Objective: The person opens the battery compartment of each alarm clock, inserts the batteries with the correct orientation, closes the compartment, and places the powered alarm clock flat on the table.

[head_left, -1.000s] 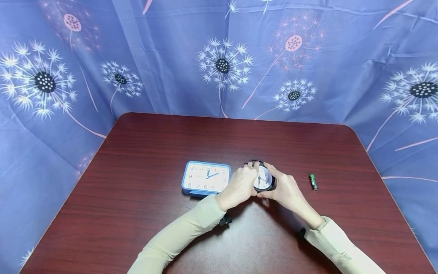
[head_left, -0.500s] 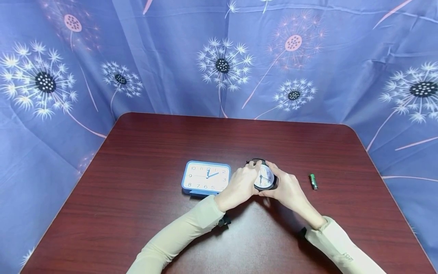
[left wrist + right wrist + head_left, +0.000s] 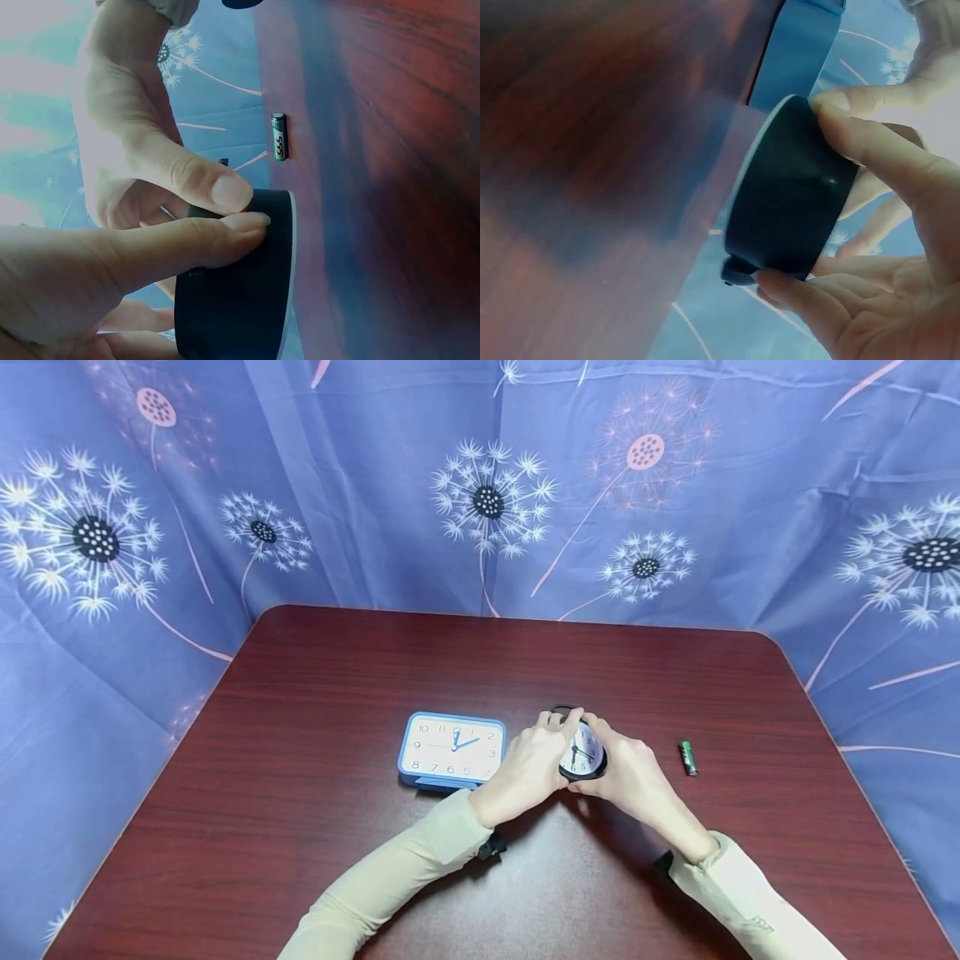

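A round black alarm clock (image 3: 582,755) with a white dial is held between both hands, its face toward the head camera. My left hand (image 3: 531,762) grips its left side, fingers over the upper edge and thumb at the lower edge. From the right, my right hand (image 3: 636,775) holds the rim, thumb below and fingers above. Seen from the left wrist, the two thumbs meet on the black casing (image 3: 232,307). In the right wrist view a small black foot or knob (image 3: 739,271) sticks out near the right fingertips. Fingers hide part of the dial.
A blue rectangular clock (image 3: 452,747) stands just left of the left hand. To the right of the right hand lies a green battery (image 3: 687,758). The dark red wooden table (image 3: 337,677) ends at a blue dandelion-print curtain (image 3: 375,485).
The round clock has shifted slightly to the right in the hands. My left fingers have moved a little further right along its top. The blue clock and battery stay put.
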Tool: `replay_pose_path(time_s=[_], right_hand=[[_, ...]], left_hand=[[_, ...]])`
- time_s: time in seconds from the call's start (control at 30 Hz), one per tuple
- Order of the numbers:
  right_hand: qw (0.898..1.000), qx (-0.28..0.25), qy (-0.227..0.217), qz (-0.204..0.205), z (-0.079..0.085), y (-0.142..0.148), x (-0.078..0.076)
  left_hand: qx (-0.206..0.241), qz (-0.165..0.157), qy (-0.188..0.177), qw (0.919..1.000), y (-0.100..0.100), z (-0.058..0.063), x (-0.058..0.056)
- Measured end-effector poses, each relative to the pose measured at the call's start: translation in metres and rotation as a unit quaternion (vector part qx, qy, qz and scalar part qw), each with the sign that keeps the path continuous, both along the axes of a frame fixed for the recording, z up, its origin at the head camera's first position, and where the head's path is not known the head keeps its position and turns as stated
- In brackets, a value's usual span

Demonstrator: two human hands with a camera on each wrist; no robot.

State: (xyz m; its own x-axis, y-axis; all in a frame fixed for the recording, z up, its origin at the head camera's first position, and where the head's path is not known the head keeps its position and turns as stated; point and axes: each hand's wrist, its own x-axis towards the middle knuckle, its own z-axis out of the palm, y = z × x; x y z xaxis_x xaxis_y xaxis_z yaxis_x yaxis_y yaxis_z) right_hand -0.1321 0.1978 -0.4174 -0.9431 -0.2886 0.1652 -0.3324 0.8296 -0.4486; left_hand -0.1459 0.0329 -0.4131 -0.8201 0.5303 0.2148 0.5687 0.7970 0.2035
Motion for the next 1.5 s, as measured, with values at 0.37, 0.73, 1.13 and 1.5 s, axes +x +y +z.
replay_pose_path(time_s=[0.37, 0.73, 1.13, 1.5], right_hand=[[0.997, 0.040, 0.060, 0.021, 0.009, -0.003, 0.003], [0.993, 0.106, 0.058, 0.012, 0.017, -0.013, 0.004], [0.996, 0.018, 0.084, 0.004, 0.007, -0.003, -0.004], [0.997, -0.053, 0.060, -0.007, 0.008, 0.002, -0.006]], left_hand=[[-0.009, 0.014, 0.004, 0.9998, 0.004, 0.006, 0.004], [-0.009, 0.018, -0.010, 0.9997, 0.007, 0.009, 0.010], [0.078, -0.009, -0.023, 0.9966, 0.001, 0.000, 0.002], [0.182, 0.002, -0.090, 0.9791, -0.004, -0.004, -0.003]])
